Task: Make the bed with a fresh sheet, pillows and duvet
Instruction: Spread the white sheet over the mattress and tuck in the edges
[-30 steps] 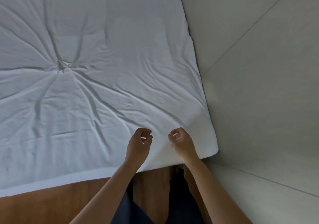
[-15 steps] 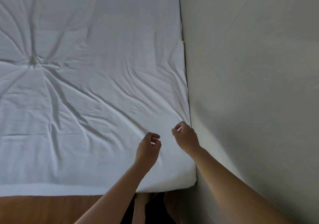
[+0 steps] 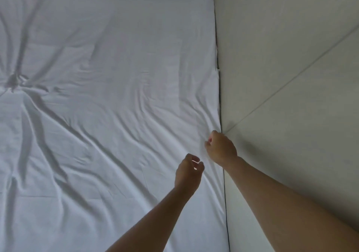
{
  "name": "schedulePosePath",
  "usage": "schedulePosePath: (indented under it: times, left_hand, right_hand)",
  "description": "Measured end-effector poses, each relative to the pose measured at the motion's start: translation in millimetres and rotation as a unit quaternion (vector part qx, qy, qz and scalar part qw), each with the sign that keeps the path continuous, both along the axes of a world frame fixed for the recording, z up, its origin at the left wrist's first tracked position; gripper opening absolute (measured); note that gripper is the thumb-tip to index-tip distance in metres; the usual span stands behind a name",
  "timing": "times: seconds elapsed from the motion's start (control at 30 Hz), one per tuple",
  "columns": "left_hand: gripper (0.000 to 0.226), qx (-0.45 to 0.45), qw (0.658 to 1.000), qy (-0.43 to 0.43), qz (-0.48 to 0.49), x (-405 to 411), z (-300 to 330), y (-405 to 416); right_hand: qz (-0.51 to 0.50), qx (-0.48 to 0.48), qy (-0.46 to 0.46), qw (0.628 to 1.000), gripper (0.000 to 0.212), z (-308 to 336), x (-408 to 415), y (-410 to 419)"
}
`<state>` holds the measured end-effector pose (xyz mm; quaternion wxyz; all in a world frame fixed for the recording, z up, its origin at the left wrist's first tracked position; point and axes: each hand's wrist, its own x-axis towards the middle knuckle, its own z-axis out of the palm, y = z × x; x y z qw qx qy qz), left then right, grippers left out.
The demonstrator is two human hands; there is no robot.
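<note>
The sheet (image 3: 108, 116) is white and lies spread flat over the bed, filling the left and middle of the head view, its right edge running top to bottom right against the pale wall (image 3: 281, 57). Its long axis cannot be judged, since only that one edge shows. Creases fan out from a puckered knot of cloth (image 3: 14, 80) at the far left, and softer folds run diagonally toward the lower right, gathering at the wall-side edge.

The right hand (image 3: 220, 149) is at that edge, touching the cloth just beside the wall where a diagonal seam (image 3: 291, 81) in the wall panels meets the bed. Its fingers are curled tight, and the folds converge on them — it looks to be pinching the sheet's edge, though the pinch itself is hidden under the knuckles.

The left hand (image 3: 188, 172) hovers just above the sheet, near the right hand and a little closer to the person. Its fingers and thumb are curled toward each other with light showing between them — whether any cloth is caught there cannot be told.

Both bare forearms reach in from the lower right.
</note>
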<state>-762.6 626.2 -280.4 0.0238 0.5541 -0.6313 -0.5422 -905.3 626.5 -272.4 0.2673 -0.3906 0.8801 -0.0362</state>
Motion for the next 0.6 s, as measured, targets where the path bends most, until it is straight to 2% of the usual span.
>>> schedulePosePath:
  times: [0.1, 0.23, 0.4, 0.5, 0.6]
  left_hand:
    - [0.028, 0.0, 1.0, -0.021, -0.004, -24, -20, -14]
    - [0.043, -0.037, 0.995, -0.096, -0.014, -54, -46, -41]
    - [0.06, -0.058, 0.98, -0.185, -0.034, -81, -69, -76]
    - [0.054, -0.055, 0.973, -0.222, -0.032, -88, -84, -87]
    - [0.042, -0.095, 0.968, -0.229, -0.035, -95, -94, -84]
  right_hand:
    - [0.037, 0.002, 0.025, 0.999, 0.024, -14, -18, -31]
    - [0.077, 0.011, 0.06, 0.995, 0.028, -27, -42, -79]
    - [0.076, 0.014, 0.053, 0.996, 0.037, -47, -73, -130]
    - [0.074, 0.028, 0.041, 0.996, 0.042, -63, -80, -150]
    - [0.066, 0.028, 0.031, 0.997, 0.039, -74, -80, -162]
